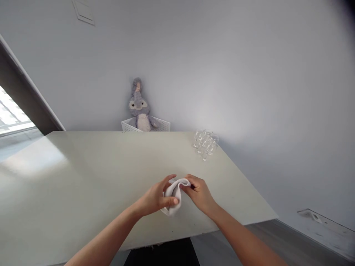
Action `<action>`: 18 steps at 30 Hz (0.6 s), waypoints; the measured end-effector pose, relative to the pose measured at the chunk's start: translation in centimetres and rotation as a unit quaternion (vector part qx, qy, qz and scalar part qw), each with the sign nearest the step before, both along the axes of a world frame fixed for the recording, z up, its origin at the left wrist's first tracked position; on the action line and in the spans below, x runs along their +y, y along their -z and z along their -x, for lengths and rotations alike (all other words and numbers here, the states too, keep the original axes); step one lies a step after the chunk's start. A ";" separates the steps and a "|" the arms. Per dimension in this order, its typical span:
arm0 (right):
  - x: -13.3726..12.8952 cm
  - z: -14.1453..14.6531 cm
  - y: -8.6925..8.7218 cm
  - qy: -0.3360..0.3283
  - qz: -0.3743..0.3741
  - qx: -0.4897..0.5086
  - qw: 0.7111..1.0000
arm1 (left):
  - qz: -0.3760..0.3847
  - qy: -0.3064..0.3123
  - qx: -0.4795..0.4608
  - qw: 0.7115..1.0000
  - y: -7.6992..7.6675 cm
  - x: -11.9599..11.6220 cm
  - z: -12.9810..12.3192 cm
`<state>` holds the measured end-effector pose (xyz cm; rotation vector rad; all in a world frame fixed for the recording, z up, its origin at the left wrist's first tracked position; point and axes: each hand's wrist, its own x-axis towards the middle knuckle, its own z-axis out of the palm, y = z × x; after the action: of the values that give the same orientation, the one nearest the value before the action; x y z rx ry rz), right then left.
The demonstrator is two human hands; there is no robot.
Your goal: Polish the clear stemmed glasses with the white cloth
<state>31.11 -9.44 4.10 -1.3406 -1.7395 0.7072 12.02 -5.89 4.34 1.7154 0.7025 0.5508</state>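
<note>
Above the near part of the table, both hands are on a white cloth (pixel 175 192), which is bunched into a curved fold. My left hand (pixel 156 197) grips it from the left, thumb across the front and fingers behind. At its upper right end, my right hand (pixel 200 193) pinches the cloth between thumb and fingers. Whether something lies inside the folds is hidden. Farther off, at the table's back right corner, several clear stemmed glasses (pixel 205 142) stand close together, apart from both hands.
The pale table (pixel 97 177) has its back edge near a grey wall (pixel 249 74). Behind that edge a grey plush rabbit (pixel 142 120) sits in a white perforated basket (pixel 163 125). A dark seat (pixel 163 255) shows below the front edge. A window (pixel 12 111) is at the left.
</note>
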 end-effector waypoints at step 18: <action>6.4 -6.0 3.6 0.192 0.006 -0.310 0.931 | 0.040 -0.334 -0.058 0.940 2.3 -0.1 3.2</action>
<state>37.09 -3.05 0.53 -1.9876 -1.8408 0.0635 8.86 -6.01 2.06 1.3294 1.2126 1.0639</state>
